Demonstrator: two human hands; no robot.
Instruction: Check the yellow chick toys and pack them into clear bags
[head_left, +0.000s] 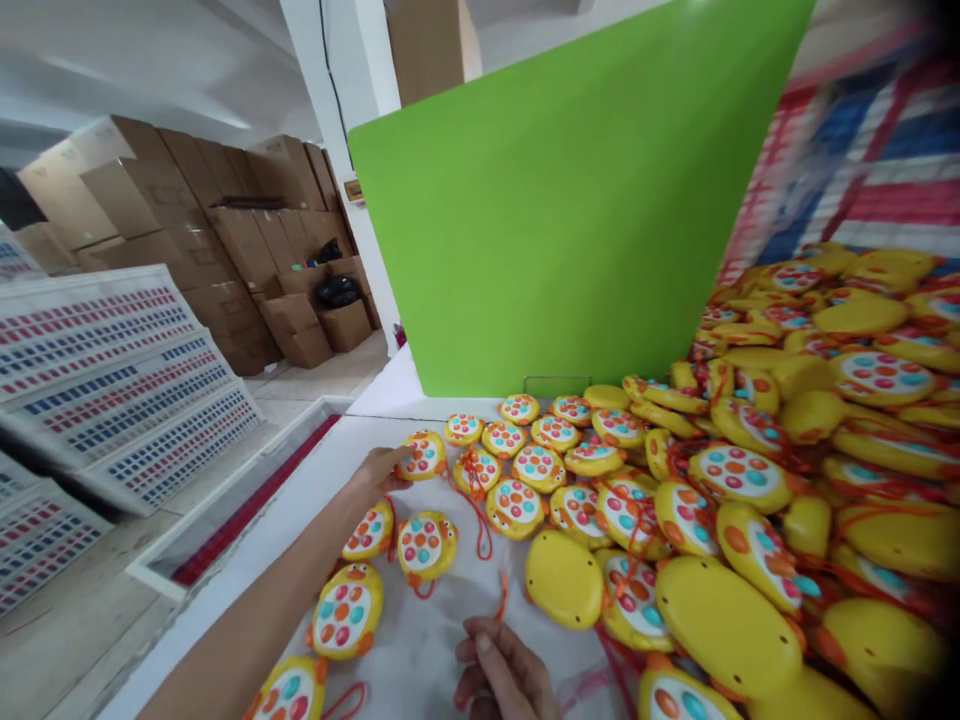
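Head view: the left hand (384,468) reaches forward over the white surface (420,650), its fingers curled onto the near-left edge of a yellow toy (421,455) with coloured dots, touching it; I cannot tell whether it truly grips it. The right hand (504,678) sits close to the body at the bottom edge, fingers pressed together, pinching the end of a red string (501,600) that rises just ahead of it. Between the two hands lie another dotted toy (424,545) and, nearer the left forearm, a larger one (345,612). To the right of both hands rises a heap of toys (787,470). Beyond the left hand stands a green board (570,200).
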